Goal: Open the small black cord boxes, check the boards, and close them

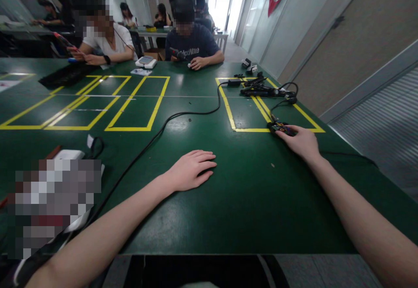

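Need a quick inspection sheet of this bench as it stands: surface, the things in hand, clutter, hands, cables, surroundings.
Surface: green table marked with yellow tape rectangles.
Things in hand: small black device on the tape line, under the right fingertips.
Clutter: pile of black tools at the far right; white item at near left.
Hands: left hand flat on the table, holding nothing; right hand touching the device.
Cables: black cable crosses the table; another loops at the device.
Surroundings: two seated people opposite; more behind them.
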`<state>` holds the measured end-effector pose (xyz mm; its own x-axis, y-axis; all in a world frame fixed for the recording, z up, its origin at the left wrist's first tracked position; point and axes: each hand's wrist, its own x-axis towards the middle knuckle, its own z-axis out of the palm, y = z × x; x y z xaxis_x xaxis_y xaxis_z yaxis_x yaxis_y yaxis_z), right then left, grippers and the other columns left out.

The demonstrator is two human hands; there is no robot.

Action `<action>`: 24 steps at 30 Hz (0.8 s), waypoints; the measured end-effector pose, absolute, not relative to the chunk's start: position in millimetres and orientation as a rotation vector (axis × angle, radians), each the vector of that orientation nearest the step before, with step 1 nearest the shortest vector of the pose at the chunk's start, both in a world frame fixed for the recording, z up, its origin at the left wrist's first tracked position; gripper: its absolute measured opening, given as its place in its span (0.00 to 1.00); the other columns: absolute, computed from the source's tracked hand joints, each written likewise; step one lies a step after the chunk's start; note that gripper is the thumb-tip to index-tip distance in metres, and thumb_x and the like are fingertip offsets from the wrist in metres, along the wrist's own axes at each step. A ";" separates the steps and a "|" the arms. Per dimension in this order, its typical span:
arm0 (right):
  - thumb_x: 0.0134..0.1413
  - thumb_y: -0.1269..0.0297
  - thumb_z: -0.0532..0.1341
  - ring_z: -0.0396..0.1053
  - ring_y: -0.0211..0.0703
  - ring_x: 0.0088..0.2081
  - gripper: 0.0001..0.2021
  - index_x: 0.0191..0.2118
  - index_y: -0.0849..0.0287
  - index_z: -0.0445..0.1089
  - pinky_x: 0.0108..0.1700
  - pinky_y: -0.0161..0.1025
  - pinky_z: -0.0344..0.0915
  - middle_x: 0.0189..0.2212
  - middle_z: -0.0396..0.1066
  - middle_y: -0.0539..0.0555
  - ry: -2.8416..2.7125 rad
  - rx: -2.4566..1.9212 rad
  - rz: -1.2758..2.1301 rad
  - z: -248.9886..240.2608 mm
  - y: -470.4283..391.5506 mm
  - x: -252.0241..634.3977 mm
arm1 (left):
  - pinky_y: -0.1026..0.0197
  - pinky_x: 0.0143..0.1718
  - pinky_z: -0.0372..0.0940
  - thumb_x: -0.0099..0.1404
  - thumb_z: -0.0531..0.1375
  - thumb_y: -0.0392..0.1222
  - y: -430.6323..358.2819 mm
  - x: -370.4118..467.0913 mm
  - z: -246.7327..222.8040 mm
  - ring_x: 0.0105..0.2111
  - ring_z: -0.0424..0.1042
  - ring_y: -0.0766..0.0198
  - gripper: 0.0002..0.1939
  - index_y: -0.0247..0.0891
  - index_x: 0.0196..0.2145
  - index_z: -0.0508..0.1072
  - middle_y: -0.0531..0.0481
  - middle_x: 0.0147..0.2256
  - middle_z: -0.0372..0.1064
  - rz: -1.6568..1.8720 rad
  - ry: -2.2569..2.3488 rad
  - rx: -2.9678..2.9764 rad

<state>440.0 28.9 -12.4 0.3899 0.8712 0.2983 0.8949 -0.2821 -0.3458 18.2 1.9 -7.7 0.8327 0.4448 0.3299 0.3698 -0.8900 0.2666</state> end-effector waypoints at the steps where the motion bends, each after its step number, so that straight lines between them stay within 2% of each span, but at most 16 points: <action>1: 0.56 0.50 0.66 0.78 0.61 0.43 0.23 0.49 0.63 0.80 0.37 0.45 0.70 0.42 0.81 0.65 -1.497 -2.231 -0.036 -11.4 29.2 425.1 | 0.46 0.64 0.68 0.76 0.56 0.42 1.8 18.2 -7.7 0.62 0.72 0.53 0.15 0.37 0.54 0.78 0.41 0.59 0.74 0.577 0.634 2.821; 4: 0.55 0.52 0.67 0.79 0.60 0.44 0.20 0.49 0.59 0.81 0.41 0.49 0.74 0.44 0.82 0.61 -1.667 -2.053 0.036 -12.0 28.7 380.9 | 0.46 0.64 0.67 0.76 0.56 0.41 1.2 18.4 -6.8 0.62 0.72 0.53 0.14 0.38 0.54 0.77 0.41 0.59 0.74 0.638 0.622 2.822; 7: 0.57 0.54 0.68 0.80 0.58 0.45 0.17 0.48 0.55 0.81 0.44 0.50 0.76 0.45 0.82 0.59 -1.894 -1.729 0.130 -13.5 21.0 340.3 | 0.46 0.66 0.66 0.76 0.57 0.41 0.3 19.5 -3.0 0.62 0.72 0.54 0.14 0.38 0.55 0.76 0.40 0.60 0.74 0.843 0.600 2.815; 10: 0.59 0.57 0.68 0.80 0.53 0.41 0.15 0.49 0.57 0.80 0.42 0.46 0.76 0.43 0.81 0.59 -2.132 -1.428 0.310 -10.3 4.0 302.4 | 0.46 0.64 0.67 0.74 0.59 0.42 -1.0 20.3 2.3 0.59 0.74 0.53 0.15 0.36 0.55 0.75 0.38 0.57 0.75 1.047 0.565 2.794; 12: 0.61 0.59 0.68 0.80 0.51 0.40 0.14 0.50 0.58 0.79 0.42 0.44 0.76 0.40 0.80 0.57 -2.294 -1.202 0.430 -6.0 -9.3 280.6 | 0.48 0.58 0.71 0.73 0.60 0.43 -2.1 20.4 4.7 0.55 0.77 0.54 0.16 0.36 0.55 0.74 0.39 0.54 0.78 1.097 0.545 2.774; 14: 0.61 0.60 0.69 0.80 0.49 0.43 0.14 0.50 0.59 0.78 0.45 0.43 0.75 0.43 0.80 0.58 -2.424 -0.968 0.560 -1.7 -20.5 264.4 | 0.53 0.49 0.75 0.72 0.61 0.45 -3.3 19.8 5.4 0.45 0.80 0.56 0.16 0.36 0.54 0.75 0.41 0.46 0.80 1.080 0.520 2.755; 16: 0.60 0.62 0.70 0.80 0.48 0.45 0.14 0.50 0.59 0.78 0.48 0.42 0.75 0.47 0.80 0.58 -2.488 -0.796 0.655 1.1 -27.9 255.2 | 0.57 0.38 0.74 0.71 0.61 0.49 -4.3 18.8 4.7 0.35 0.80 0.59 0.16 0.36 0.49 0.76 0.45 0.36 0.80 1.026 0.483 2.743; 18: 0.60 0.63 0.70 0.80 0.48 0.44 0.12 0.49 0.59 0.78 0.46 0.41 0.75 0.45 0.80 0.58 -2.500 -0.732 0.690 1.9 -31.6 251.7 | 0.59 0.34 0.72 0.70 0.61 0.53 -4.9 17.4 3.5 0.30 0.78 0.61 0.18 0.36 0.46 0.77 0.47 0.31 0.78 0.964 0.464 2.739; 20: 0.60 0.63 0.69 0.80 0.47 0.42 0.11 0.47 0.59 0.78 0.43 0.40 0.75 0.42 0.80 0.57 -2.479 -0.740 0.670 0.7 -33.0 251.6 | 0.59 0.34 0.71 0.69 0.61 0.56 -4.7 16.1 2.7 0.31 0.79 0.60 0.19 0.37 0.46 0.77 0.47 0.32 0.79 0.903 0.473 2.739; 24: 0.60 0.63 0.68 0.79 0.47 0.40 0.11 0.47 0.59 0.77 0.41 0.40 0.75 0.41 0.80 0.58 -2.407 -0.786 0.573 -4.6 -33.0 254.8 | 0.56 0.40 0.72 0.68 0.62 0.54 -2.5 13.9 2.3 0.37 0.80 0.57 0.22 0.37 0.53 0.75 0.44 0.39 0.80 0.816 0.514 2.746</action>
